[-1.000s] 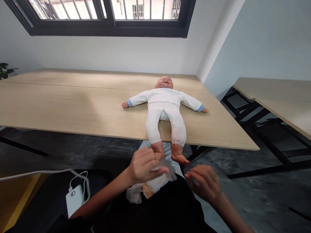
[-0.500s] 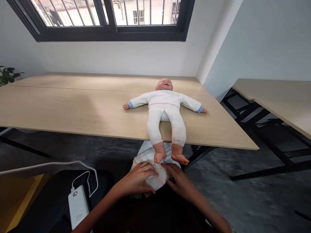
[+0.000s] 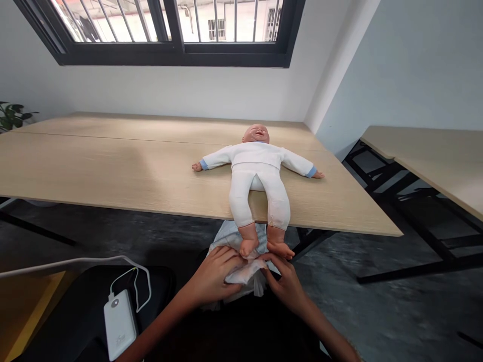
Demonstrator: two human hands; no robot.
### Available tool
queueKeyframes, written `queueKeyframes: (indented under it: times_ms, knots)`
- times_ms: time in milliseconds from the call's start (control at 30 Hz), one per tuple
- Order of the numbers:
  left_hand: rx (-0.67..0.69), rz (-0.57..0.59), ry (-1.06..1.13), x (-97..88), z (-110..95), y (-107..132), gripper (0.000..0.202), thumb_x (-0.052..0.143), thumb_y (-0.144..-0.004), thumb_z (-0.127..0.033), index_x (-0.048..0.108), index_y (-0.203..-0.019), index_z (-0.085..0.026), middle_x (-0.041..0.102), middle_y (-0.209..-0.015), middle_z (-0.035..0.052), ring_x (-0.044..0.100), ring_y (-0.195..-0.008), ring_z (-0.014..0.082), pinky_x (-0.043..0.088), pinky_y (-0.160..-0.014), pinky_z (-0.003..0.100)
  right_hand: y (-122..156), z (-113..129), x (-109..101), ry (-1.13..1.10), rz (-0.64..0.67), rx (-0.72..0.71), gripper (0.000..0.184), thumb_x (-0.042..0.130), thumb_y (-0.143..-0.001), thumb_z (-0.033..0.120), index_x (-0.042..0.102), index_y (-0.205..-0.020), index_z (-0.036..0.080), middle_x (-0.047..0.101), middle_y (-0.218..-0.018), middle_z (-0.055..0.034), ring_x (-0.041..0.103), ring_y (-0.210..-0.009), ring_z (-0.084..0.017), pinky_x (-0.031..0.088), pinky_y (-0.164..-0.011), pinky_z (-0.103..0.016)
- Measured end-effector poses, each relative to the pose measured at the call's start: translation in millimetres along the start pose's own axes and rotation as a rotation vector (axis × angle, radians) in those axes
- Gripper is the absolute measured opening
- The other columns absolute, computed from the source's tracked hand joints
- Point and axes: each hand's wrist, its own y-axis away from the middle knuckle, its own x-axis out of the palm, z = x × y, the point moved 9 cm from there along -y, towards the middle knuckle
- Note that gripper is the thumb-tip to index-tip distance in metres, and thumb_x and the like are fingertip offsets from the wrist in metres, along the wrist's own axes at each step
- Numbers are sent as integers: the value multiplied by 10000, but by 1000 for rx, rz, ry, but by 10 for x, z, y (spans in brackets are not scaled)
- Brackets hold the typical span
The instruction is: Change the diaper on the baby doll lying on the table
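A baby doll (image 3: 257,173) in a white top and white trousers with blue cuffs lies on its back on the table (image 3: 113,176), bare feet hanging over the front edge. Below the feet, a pale, faintly patterned cloth (image 3: 245,273) lies bunched over my lap; its exact kind cannot be made out. My left hand (image 3: 216,275) grips the left side of this cloth, fingers on top and thumb underneath. At the cloth's right side, my right hand (image 3: 284,282) pinches a fold between thumb and fingers, close under the doll's foot.
On a black seat (image 3: 158,286) at the lower left rests a white power bank (image 3: 119,324) with a cable (image 3: 75,260) attached. A second table (image 3: 433,156) with black folding legs stands to the right. A barred window (image 3: 173,48) is above the wall side.
My hands have gathered and folded the cloth, so less of it hangs down between them. My right hand has shifted slightly right. The doll has stayed in place.
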Motion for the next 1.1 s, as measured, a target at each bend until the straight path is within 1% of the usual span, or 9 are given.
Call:
queueKeyframes:
  times_ms: [100,233,367,467,600,867,967,1033,1100]
  knots:
    - [35,-71,-52,-48,-4,12,211,619,-907,-229,692,-1104,-247,751,-1130,62,672,-1047,270,516,-947,415,-28,233,-124,-39,-84,-98,128,533,-996,268,660,-1007,260,760,-908,-42,745,-831,-227,607,-767,-346]
    - [90,-182,-46,-172,31,48,340,515,-869,-74,693,-1125,-209,759,-1105,66,691,-1009,250,524,-901,389,-15,545,-341,-55,-242,-227,112,564,-979,198,650,-1036,240,750,-855,-8,735,-749,-172,588,-690,-255]
    - [110,-245,78,-281,82,77,422,487,-792,-22,717,-1103,-192,764,-1110,64,702,-1019,235,527,-911,373,-17,669,-438,-88,-303,-194,92,566,-981,221,656,-999,230,734,-799,1,693,-632,-147,528,-542,-217]
    - [97,-277,298,-353,102,78,421,501,-773,-14,729,-1087,-179,764,-1107,69,711,-1039,216,537,-925,339,-40,732,-453,-92,-304,-171,122,559,-944,168,659,-963,235,713,-735,10,634,-524,-138,421,-421,-219]
    - [56,-311,524,-434,114,45,312,536,-815,-44,738,-1025,-155,766,-1051,76,728,-998,202,548,-887,301,-92,789,-449,-121,-251,-191,196,524,-905,99,644,-974,237,665,-676,35,524,-430,-103,351,-405,-212]
    - [17,-303,528,-360,147,-22,348,519,-733,-23,738,-971,-150,745,-925,41,695,-855,174,494,-768,259,-144,603,-366,-240,-137,-59,70,561,-993,217,629,-977,221,580,-604,53,406,-397,-77,252,-385,-206]
    - [9,-290,535,-317,162,-21,348,529,-745,-31,739,-994,-155,746,-941,43,696,-877,182,492,-780,266,-177,645,-392,-212,-113,-125,67,572,-1005,239,634,-981,226,523,-558,70,404,-404,-79,293,-397,-203]
    - [5,-281,545,-312,167,-17,319,547,-771,-47,740,-1000,-157,749,-953,49,701,-890,189,495,-791,275,-235,765,-483,-177,-80,-242,64,597,-1000,264,650,-997,229,556,-596,52,513,-480,-100,430,-486,-210]
    - [-5,-275,552,-319,173,-15,287,560,-789,-62,742,-989,-159,752,-957,53,703,-894,195,500,-797,282,-331,908,-656,-167,-56,-322,113,643,-987,327,674,-1040,232,648,-739,0,650,-672,-153,560,-652,-272]
